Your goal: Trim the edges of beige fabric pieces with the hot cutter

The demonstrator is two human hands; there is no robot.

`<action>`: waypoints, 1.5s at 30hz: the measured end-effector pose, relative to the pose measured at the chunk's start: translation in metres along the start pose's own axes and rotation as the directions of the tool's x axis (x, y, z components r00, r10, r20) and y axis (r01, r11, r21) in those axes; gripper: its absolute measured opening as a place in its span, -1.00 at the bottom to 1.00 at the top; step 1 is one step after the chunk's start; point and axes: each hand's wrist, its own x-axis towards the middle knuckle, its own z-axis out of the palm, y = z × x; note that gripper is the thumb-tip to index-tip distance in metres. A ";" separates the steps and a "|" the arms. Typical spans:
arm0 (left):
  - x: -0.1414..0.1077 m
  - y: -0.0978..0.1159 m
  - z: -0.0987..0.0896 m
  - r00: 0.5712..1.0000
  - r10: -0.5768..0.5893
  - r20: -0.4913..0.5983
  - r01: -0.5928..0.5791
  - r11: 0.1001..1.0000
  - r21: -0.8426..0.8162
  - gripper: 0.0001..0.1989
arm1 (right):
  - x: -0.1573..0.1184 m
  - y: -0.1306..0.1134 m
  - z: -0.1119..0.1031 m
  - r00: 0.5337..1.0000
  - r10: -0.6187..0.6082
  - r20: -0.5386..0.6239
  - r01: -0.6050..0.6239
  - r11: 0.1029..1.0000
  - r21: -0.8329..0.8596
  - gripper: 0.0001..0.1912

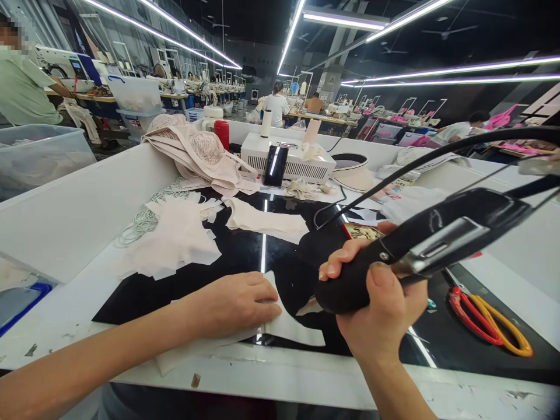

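My left hand [238, 303] rests palm down on a pale fabric piece [295, 326] at the front of the black work surface. Its fingers are slightly bent, with a gap between the lowest one and the others, and they press the cloth without wrapping round it. Raised to the right, my right hand [378, 303] is closed round a black corded hand tool [420, 233] with a metal lever along its side. The tool's far end points up to the right and its tip cannot be made out. Below the tool's rounded end lies a small pale scrap [309, 306].
Pale cut pieces [170, 239] and a stacked strip [266, 219] lie behind my left hand. Scissors [490, 321] with red and orange handles lie at right. Bra cups [196, 146], a black phone [276, 165] and a white vented box [301, 163] stand behind. White walls edge the table.
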 end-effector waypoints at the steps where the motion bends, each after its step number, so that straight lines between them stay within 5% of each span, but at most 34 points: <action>1: 0.001 0.001 -0.001 1.000 0.001 -0.008 -0.001 1.000 -0.010 -0.86 | -0.001 -0.004 -0.003 1.000 -0.004 -0.003 0.004 1.000 -0.004 -0.56; 15: 0.012 0.032 0.013 0.990 -0.126 0.059 0.127 0.992 -0.007 -0.88 | -0.022 -0.015 -0.027 1.000 -0.017 -0.003 0.017 0.996 -0.088 -0.51; 45: 0.002 0.036 0.016 0.988 -0.151 0.037 0.149 0.988 0.040 -0.80 | -0.018 0.003 -0.012 0.999 -0.009 0.038 0.011 0.999 -0.034 -0.57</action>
